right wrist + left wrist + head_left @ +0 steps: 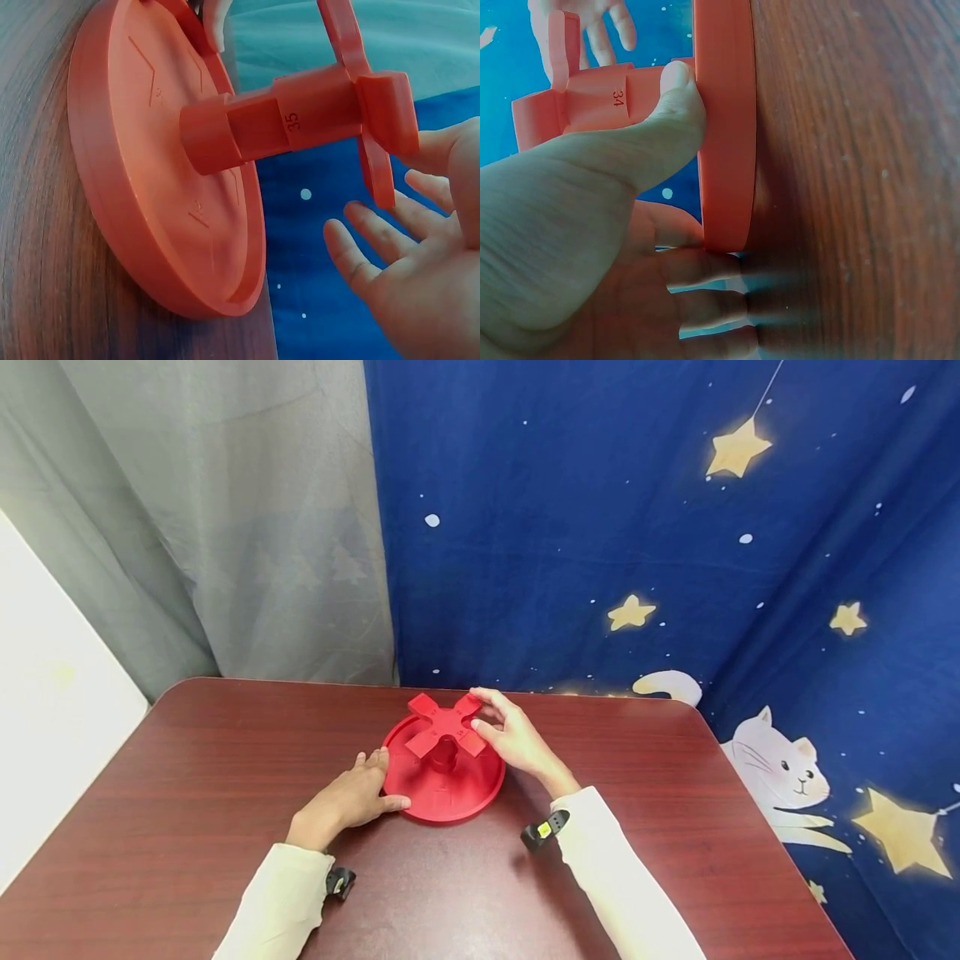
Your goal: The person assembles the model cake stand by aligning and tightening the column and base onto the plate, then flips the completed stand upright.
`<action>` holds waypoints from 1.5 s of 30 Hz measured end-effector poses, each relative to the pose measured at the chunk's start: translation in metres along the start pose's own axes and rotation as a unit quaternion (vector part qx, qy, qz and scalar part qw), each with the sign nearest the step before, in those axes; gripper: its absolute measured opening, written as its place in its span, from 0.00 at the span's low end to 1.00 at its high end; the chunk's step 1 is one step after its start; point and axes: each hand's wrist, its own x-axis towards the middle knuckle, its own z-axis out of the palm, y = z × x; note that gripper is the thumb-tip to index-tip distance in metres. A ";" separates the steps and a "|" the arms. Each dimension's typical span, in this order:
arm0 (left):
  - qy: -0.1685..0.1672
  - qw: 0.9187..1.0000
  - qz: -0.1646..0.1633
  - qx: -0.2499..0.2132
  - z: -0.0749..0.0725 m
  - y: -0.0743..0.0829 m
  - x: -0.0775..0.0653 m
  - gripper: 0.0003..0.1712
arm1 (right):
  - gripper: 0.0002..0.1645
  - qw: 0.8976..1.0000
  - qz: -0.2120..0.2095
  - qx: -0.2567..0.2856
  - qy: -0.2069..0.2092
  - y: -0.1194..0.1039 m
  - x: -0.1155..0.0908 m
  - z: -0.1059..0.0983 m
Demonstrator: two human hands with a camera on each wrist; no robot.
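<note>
Head view: the near edge of the table (pixel 420 902) is cut off, as are both sleeves (pixel 277 893). The cross (pixel 446 722) obscures most of the post (pixel 444 758); its markings are too small to read. Right wrist view: the cross conceals the thumb tip of the right hand (pixel 517 743); the dish (pixel 450 803) and left hand (pixel 352 795) are cut off above. The dish's markings are illegible.
</note>
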 end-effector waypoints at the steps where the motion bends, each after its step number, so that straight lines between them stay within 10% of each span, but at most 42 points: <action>1: 0.000 1.000 0.000 0.000 0.000 0.000 0.000 0.56 | 0.31 1.000 -0.001 -0.001 0.002 0.000 0.000 0.000; 14: 0.001 1.000 0.002 0.004 0.000 0.000 0.002 0.57 | 0.25 0.991 -0.006 -0.118 0.069 -0.004 -0.006 -0.001; 45: 0.003 1.000 0.004 0.005 -0.001 0.000 0.001 0.57 | 0.15 0.976 0.066 -0.202 0.042 -0.025 -0.025 0.006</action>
